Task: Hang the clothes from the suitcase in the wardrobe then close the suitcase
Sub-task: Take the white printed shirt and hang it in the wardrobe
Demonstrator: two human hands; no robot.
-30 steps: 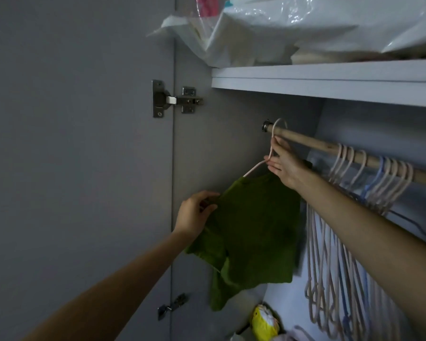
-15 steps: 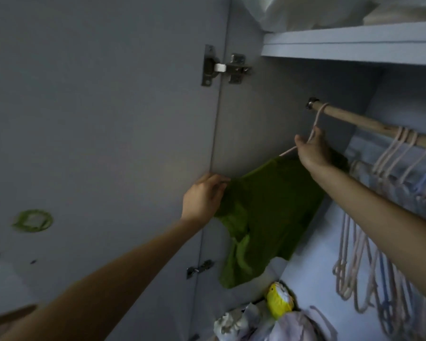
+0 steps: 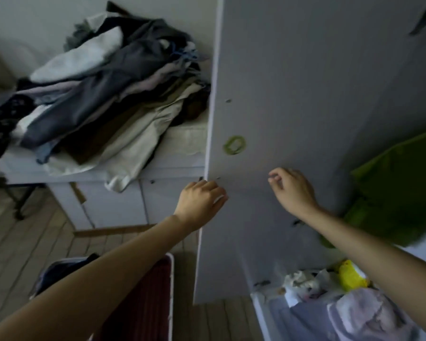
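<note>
Green garment (image 3: 401, 185): soft matte fabric, olive-green, hanging in folds inside the wardrobe at the right edge of view, its upper part cut off by the frame; no label or print can be seen on it. Wardrobe door (image 3: 305, 94): flat, smooth pale grey panel, standing open, with a green ring-shaped mark (image 3: 234, 144) and several small dark specks on its inner face; no writing can be read. Left hand (image 3: 199, 201): fingers curled, holding nothing, at the door's free edge; contact with the edge cannot be told. Right hand (image 3: 292, 189): loosely curled, holding nothing, in front of the door panel, apart from the garment. Suitcase (image 3: 143, 299): dark red ribbed shell with a pale rim, open on the floor below the left forearm, dark clothing (image 3: 64, 269) inside. Pile of clothes (image 3: 103, 87): greys, white, beige and a dark patterned piece, heaped on a white cabinet (image 3: 113, 200) left of the door. Wardrobe floor: crumpled pale fabrics (image 3: 369, 316), white plastic bag (image 3: 303, 283), yellow packet (image 3: 352, 275), print too blurred to read. Floor (image 3: 17, 242): pale tiles.
</note>
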